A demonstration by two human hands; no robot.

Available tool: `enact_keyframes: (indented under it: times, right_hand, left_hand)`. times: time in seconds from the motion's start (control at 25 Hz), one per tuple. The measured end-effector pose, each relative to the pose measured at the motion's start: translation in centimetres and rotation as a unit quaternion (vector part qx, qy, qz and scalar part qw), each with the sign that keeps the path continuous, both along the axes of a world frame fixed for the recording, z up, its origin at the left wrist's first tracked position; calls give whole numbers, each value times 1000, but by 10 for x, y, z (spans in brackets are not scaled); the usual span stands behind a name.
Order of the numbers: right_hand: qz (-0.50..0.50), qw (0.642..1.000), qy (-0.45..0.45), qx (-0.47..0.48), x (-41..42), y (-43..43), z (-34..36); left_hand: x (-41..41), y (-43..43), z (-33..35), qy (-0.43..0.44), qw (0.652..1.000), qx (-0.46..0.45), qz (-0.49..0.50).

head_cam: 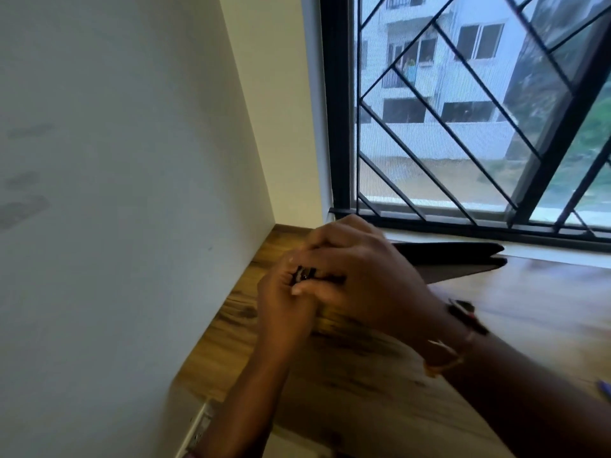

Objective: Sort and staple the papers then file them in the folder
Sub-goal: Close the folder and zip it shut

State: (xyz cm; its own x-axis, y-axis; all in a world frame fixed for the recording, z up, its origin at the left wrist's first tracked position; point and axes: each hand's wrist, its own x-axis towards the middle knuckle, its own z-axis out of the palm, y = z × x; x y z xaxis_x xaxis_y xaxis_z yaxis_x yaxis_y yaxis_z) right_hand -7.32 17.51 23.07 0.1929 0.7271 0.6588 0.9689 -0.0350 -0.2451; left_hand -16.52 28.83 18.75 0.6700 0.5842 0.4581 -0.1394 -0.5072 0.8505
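Both hands meet above the far left part of the wooden desk (363,368). My left hand (284,309) and my right hand (360,279) together grip a small black stapler (305,274), of which only a dark, shiny bit shows between the fingers. A dark folder (463,259) lies behind the hands near the window sill, its covers slightly apart at the right end. No papers are in sight.
A white wall (115,160) stands close on the left. A barred window (479,110) runs along the back above a pale sill. A blue pen tip (605,388) shows at the right edge. A wall socket (200,431) sits low at the desk's left.
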Motion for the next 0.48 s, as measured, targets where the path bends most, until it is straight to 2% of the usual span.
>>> enact_keyframes:
  times: [0.2,0.48]
  right_hand:
    - [-12,1000,6,6,15,12,16]
    - [75,996,-18,-45,42,20,43]
  left_hand:
    - [5,1,9,-60,998,-35,-7]
    - [9,14,21,-100,990,-94,-9]
